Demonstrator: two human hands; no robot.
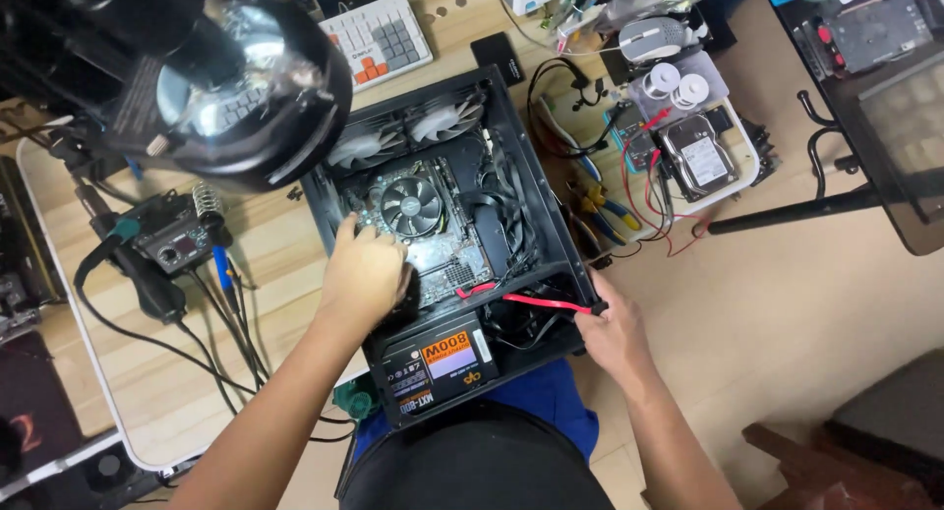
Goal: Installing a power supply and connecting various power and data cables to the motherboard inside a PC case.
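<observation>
An open black computer case point(313, 190) lies on its side at the wooden table's near edge. Inside it are a motherboard with a round cooler fan point(412, 207), two white case fans point(408, 131) and a black power supply point(438, 364) with an orange label. My left hand point(362, 274) reaches into the case and rests on the motherboard beside the cooler, fingers curled; what it grips is hidden. My right hand point(614, 331) grips the case's near right corner, next to the end of a red flat cable point(544, 302) that runs across the case.
A large magnifier lamp head point(231, 82) hangs over the left of the case. A soldering station point(172, 242) with cables sits left. A keyboard point(379, 40), a mouse point(654, 38), a hard drive point(698, 156), pliers point(602, 207) and wires lie behind and right. A black chair point(885, 97) stands right.
</observation>
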